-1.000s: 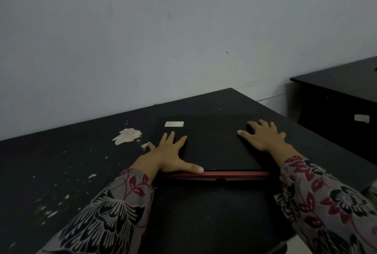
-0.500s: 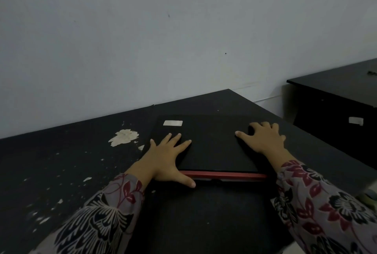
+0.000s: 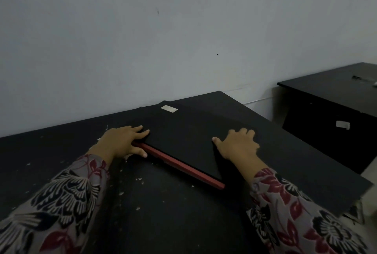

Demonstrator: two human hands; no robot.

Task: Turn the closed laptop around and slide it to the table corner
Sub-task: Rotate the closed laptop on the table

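A closed black laptop (image 3: 183, 137) with a red edge strip along its near side lies skewed on the black table (image 3: 167, 213), its far corner with a white sticker close to the wall. My left hand (image 3: 122, 141) grips the laptop's near left corner, fingers on the lid and thumb against the red edge. My right hand (image 3: 236, 144) lies flat on the right part of the lid, fingers spread over its right edge.
The grey wall (image 3: 183, 39) runs along the table's far edge. White scratch marks and flakes (image 3: 138, 180) dot the tabletop. A second black desk (image 3: 334, 115) stands to the right across a narrow gap. The table's right edge falls off near my right sleeve.
The laptop has turned on the table: its red edge, level before, now slants down to the right, and its sticker corner has moved toward the wall. Both hands moved with it.
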